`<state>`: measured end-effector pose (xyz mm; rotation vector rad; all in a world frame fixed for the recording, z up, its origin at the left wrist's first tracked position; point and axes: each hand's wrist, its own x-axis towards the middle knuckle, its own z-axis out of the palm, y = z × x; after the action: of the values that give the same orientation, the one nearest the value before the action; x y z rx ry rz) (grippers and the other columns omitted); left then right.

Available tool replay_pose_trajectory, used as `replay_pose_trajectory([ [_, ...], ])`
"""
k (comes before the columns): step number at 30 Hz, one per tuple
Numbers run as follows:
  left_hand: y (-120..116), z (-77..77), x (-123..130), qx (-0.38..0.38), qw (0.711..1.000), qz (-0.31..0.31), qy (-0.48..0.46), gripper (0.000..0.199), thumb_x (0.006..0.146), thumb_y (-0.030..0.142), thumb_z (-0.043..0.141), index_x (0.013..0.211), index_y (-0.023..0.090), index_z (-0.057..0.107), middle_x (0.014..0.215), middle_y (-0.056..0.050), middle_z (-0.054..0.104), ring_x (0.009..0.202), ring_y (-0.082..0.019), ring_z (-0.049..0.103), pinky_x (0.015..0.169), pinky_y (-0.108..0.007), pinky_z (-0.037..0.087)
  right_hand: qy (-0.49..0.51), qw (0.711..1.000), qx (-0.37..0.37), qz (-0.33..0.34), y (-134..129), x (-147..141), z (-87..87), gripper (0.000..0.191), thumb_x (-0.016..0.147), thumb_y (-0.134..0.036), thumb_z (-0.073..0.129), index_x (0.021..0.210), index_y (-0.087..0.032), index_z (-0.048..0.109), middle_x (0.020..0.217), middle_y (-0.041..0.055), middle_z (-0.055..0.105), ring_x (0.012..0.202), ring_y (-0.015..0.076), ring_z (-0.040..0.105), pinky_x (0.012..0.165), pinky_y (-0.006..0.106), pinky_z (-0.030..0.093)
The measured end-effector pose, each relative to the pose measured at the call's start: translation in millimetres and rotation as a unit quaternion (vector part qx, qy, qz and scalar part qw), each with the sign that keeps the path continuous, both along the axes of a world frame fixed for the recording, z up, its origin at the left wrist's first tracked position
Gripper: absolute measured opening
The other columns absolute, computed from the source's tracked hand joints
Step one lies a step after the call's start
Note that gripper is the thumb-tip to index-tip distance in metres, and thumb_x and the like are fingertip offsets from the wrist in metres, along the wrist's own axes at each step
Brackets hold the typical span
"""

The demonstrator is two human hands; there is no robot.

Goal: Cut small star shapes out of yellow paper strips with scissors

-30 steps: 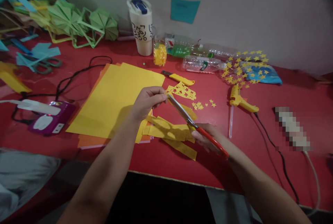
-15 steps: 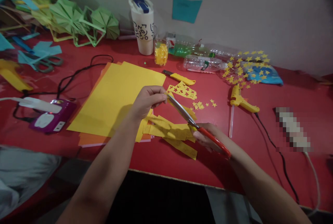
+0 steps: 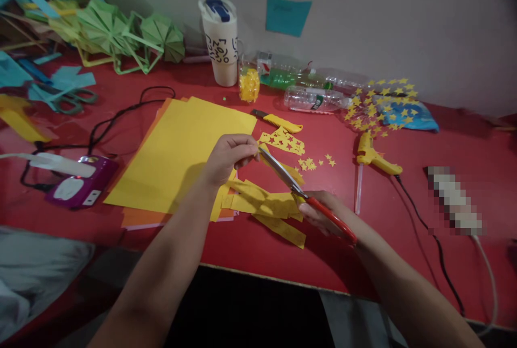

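My right hand [image 3: 321, 210] is closed around red-handled scissors [image 3: 283, 173], whose blades point up and to the left. The blade tips reach the fingertips of my left hand [image 3: 234, 154], which is pinched on a small piece of yellow paper [image 3: 259, 150], mostly hidden by the fingers. Beneath both hands lie several yellow paper strips [image 3: 258, 202]. A yellow sheet with star-shaped holes [image 3: 285, 142] sits just beyond the blades, and small cut paper stars [image 3: 307, 164] are scattered beside it. Under my left forearm is a stack of yellow paper [image 3: 173, 148], with orange sheets below.
A yellow utility knife [image 3: 280, 122], white tumbler [image 3: 220, 41] and plastic bottles [image 3: 315, 98] are along the back. On the right are a yellow glue gun [image 3: 375, 157] and a cluster of stars [image 3: 379, 105]. A purple power strip [image 3: 83, 181] and its cords occupy the left.
Hands, scissors and paper keep almost the same positions. The whole view has shifted very slightly.
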<state>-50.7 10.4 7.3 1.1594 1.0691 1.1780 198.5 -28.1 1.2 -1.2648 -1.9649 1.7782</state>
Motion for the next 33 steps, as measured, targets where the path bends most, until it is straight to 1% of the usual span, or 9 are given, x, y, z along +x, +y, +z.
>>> replay_pose_trajectory([
  [5, -0.5, 0.1, 3.6, 0.023, 0.999, 0.022, 0.012, 0.016, 0.061, 0.030, 0.065, 0.050, 0.019, 0.064, 0.043, 0.001, 0.049, 0.040, -0.006, 0.038, 0.039, -0.022, 0.028, -0.003, 1.000, -0.019, -0.015, 0.8, -3.5, -0.2, 0.059, 0.078, -0.076, 0.059, 0.060, -0.023, 0.038, 0.045, -0.0086, 0.038, 0.034, 0.0060, 0.035, 0.035, 0.020, 0.025],
  [10, -1.8, -4.5, 7.8, 0.033, 0.999, 0.027, 0.016, 0.017, 0.065, 0.031, 0.066, 0.053, 0.019, 0.063, 0.051, 0.001, 0.055, 0.045, -0.007, 0.045, 0.041, -0.021, 0.034, 0.010, 0.999, -0.048, -0.022, -1.1, -4.2, -1.0, 0.057, 0.078, -0.075, 0.061, 0.064, -0.023, 0.042, 0.048, -0.0089, 0.039, 0.035, 0.0058, 0.035, 0.036, 0.021, 0.029],
  [14, -1.9, -7.9, 9.6, 0.052, 0.998, 0.020, 0.022, 0.021, 0.071, 0.034, 0.064, 0.056, 0.019, 0.064, 0.055, 0.000, 0.054, 0.048, -0.009, 0.044, 0.045, -0.024, 0.038, 0.021, 0.998, -0.048, -0.030, -3.0, -5.4, -2.1, 0.060, 0.077, -0.080, 0.057, 0.067, -0.022, 0.043, 0.049, -0.0089, 0.039, 0.035, 0.0060, 0.036, 0.037, 0.021, 0.030],
  [16, -1.8, -7.8, 10.4, 0.091, 0.995, 0.028, 0.037, 0.023, 0.074, 0.032, 0.063, 0.054, 0.019, 0.063, 0.060, -0.001, 0.052, 0.056, -0.011, 0.048, 0.053, -0.027, 0.044, 0.030, 0.998, -0.044, -0.030, -3.4, -6.4, -3.7, 0.063, 0.077, -0.084, 0.054, 0.067, -0.022, 0.043, 0.048, -0.0088, 0.038, 0.035, 0.0061, 0.037, 0.037, 0.021, 0.030],
  [18, -1.7, -7.5, 10.9, 0.126, 0.989, 0.053, 0.055, 0.023, 0.075, 0.029, 0.064, 0.054, 0.020, 0.063, 0.071, -0.003, 0.055, 0.071, -0.015, 0.055, 0.069, -0.031, 0.050, 0.039, 0.998, -0.046, -0.031, -3.5, -7.3, -5.6, 0.065, 0.076, -0.085, 0.053, 0.066, -0.023, 0.042, 0.049, -0.0086, 0.039, 0.035, 0.0061, 0.037, 0.036, 0.021, 0.028],
  [20, -1.4, -7.9, 10.7, 0.141, 0.985, 0.071, 0.067, 0.021, 0.075, 0.028, 0.064, 0.055, 0.020, 0.065, 0.083, -0.006, 0.059, 0.088, -0.019, 0.057, 0.081, -0.034, 0.051, 0.051, 0.997, -0.053, -0.030, -3.4, -8.0, -6.9, 0.064, 0.077, -0.084, 0.053, 0.067, -0.023, 0.042, 0.050, -0.0083, 0.039, 0.036, 0.0059, 0.036, 0.036, 0.021, 0.027],
  [21, -1.2, -8.4, 10.4, 0.142, 0.985, 0.068, 0.070, 0.021, 0.075, 0.028, 0.064, 0.055, 0.020, 0.065, 0.085, -0.006, 0.059, 0.091, -0.020, 0.057, 0.083, -0.035, 0.050, 0.053, 0.997, -0.055, -0.028, -3.3, -8.3, -7.1, 0.062, 0.078, -0.083, 0.054, 0.067, -0.023, 0.042, 0.050, -0.0082, 0.039, 0.036, 0.0057, 0.035, 0.036, 0.021, 0.027],
  [26, -1.5, -10.5, 8.5, 0.136, 0.989, 0.022, 0.059, 0.025, 0.077, 0.029, 0.060, 0.054, 0.020, 0.062, 0.062, -0.002, 0.053, 0.068, -0.017, 0.052, 0.070, -0.034, 0.045, 0.064, 0.996, -0.058, -0.009, -2.0, -7.0, -5.5, 0.060, 0.081, -0.079, 0.056, 0.067, -0.023, 0.040, 0.052, -0.0083, 0.039, 0.039, 0.0055, 0.036, 0.039, 0.021, 0.028],
  [33, -1.4, -12.3, 6.3, 0.119, 0.992, -0.010, 0.031, 0.025, 0.077, 0.030, 0.062, 0.055, 0.020, 0.065, 0.060, -0.002, 0.057, 0.065, -0.016, 0.054, 0.068, -0.033, 0.045, 0.070, 0.997, -0.045, -0.005, -0.7, -3.1, -7.5, 0.065, 0.077, -0.086, 0.054, 0.067, -0.023, 0.041, 0.054, -0.0075, 0.039, 0.041, 0.0063, 0.037, 0.040, 0.022, 0.028],
])
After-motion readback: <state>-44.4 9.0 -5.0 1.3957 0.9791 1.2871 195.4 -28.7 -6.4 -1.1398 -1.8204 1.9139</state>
